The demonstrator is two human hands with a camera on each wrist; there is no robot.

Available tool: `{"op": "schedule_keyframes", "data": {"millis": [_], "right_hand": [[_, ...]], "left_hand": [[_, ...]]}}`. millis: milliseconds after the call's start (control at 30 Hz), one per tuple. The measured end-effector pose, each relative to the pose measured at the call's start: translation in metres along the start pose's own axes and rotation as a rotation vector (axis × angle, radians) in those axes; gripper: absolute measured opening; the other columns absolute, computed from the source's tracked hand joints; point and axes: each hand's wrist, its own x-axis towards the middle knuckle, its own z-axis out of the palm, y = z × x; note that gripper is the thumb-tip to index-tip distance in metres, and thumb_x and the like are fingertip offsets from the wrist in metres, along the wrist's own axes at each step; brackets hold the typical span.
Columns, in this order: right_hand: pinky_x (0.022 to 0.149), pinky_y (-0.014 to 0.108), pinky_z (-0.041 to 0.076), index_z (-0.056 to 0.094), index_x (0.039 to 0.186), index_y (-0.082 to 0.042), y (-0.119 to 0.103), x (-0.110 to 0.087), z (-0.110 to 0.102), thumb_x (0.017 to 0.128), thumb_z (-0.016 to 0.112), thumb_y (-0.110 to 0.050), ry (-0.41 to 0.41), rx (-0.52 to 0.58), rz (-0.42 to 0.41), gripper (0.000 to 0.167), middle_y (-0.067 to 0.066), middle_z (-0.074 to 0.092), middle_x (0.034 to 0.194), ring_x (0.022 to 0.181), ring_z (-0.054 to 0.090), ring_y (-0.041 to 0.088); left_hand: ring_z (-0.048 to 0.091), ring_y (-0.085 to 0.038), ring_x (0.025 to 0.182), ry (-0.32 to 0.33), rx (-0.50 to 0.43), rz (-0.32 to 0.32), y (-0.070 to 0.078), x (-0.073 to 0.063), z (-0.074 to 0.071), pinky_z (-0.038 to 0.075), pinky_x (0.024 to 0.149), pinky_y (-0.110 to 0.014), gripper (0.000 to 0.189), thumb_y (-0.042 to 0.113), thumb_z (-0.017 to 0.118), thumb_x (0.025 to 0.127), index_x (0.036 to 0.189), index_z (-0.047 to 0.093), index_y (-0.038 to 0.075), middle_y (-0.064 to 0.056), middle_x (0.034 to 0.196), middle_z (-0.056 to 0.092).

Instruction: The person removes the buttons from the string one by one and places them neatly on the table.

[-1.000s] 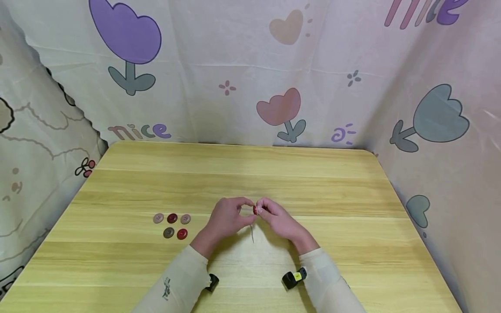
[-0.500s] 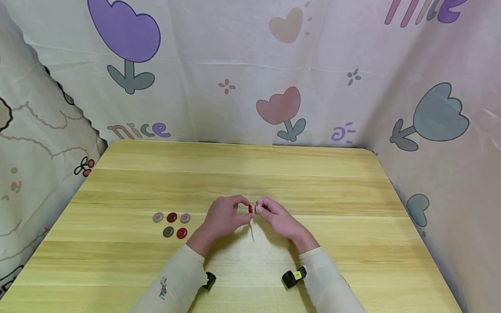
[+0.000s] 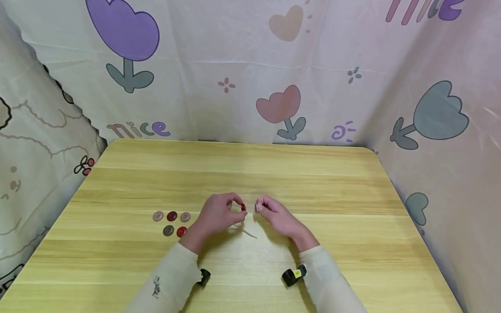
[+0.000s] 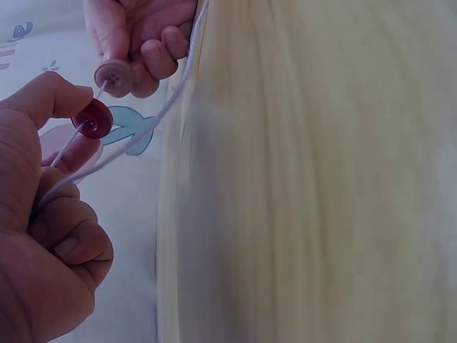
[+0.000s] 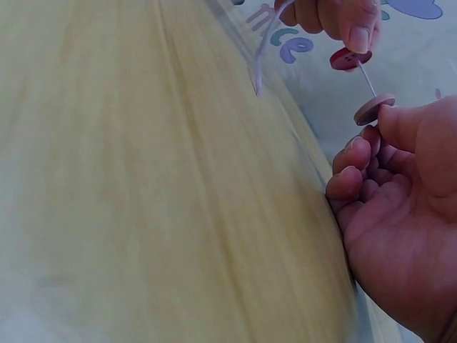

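Red button (image 4: 92,119), pinched at the left hand (image 3: 217,214) fingertips, is being drawn along the string (image 4: 136,141) from the pink button (image 4: 114,76) the right hand (image 3: 276,216) pinches; next, likely snugging them together.

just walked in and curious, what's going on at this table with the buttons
A person is stringing buttons on a thread above a wooden table. The left hand pinches a red button on the thread, while the right hand pinches a pale pink button on the same line. Five more buttons lie in a cluster on the table by the left hand.
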Motion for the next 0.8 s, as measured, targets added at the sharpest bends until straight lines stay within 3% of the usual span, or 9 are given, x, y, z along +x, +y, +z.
{"op": "schedule_keyframes", "data": {"millis": [367,500,600,800], "right_hand": [[0.082,0.034,0.036,0.047,0.098,0.012,-0.002,0.001,-0.002,0.105,0.042,0.000,0.005,-0.031,0.005,0.015,0.030,0.046,0.098,0.094,0.045,0.031],[0.082,0.035,0.036,0.048,0.100,0.012,0.013,0.005,-0.003,0.106,0.042,-0.002,0.010,-0.033,0.025,0.016,0.031,0.047,0.099,0.094,0.045,0.031],[0.081,0.034,0.036,0.049,0.100,0.010,0.026,0.007,-0.004,0.106,0.042,-0.003,0.019,-0.034,0.029,0.016,0.024,0.047,0.095,0.092,0.044,0.027],[0.079,0.034,0.036,0.050,0.099,0.003,0.031,0.007,-0.003,0.107,0.045,-0.009,0.037,-0.036,0.019,0.015,0.009,0.046,0.091,0.090,0.044,0.021]], "left_hand": [[0.027,-0.008,0.045,-0.003,0.019,-0.035,-0.006,-0.004,-0.012,0.025,0.047,-0.026,0.017,0.028,0.081,0.079,0.092,0.072,0.021,0.007,0.053,0.034],[0.029,-0.009,0.046,0.002,0.014,-0.050,-0.007,-0.005,-0.017,0.025,0.047,-0.026,0.017,0.027,0.081,0.079,0.092,0.072,0.020,0.006,0.053,0.035],[0.028,-0.010,0.046,0.006,0.010,-0.062,-0.009,-0.007,-0.020,0.025,0.047,-0.026,0.017,0.026,0.081,0.080,0.093,0.072,0.019,0.005,0.053,0.034],[0.028,-0.010,0.046,0.003,-0.004,-0.076,-0.012,-0.009,-0.026,0.025,0.047,-0.026,0.017,0.025,0.081,0.081,0.093,0.072,0.018,0.005,0.054,0.034]]}}
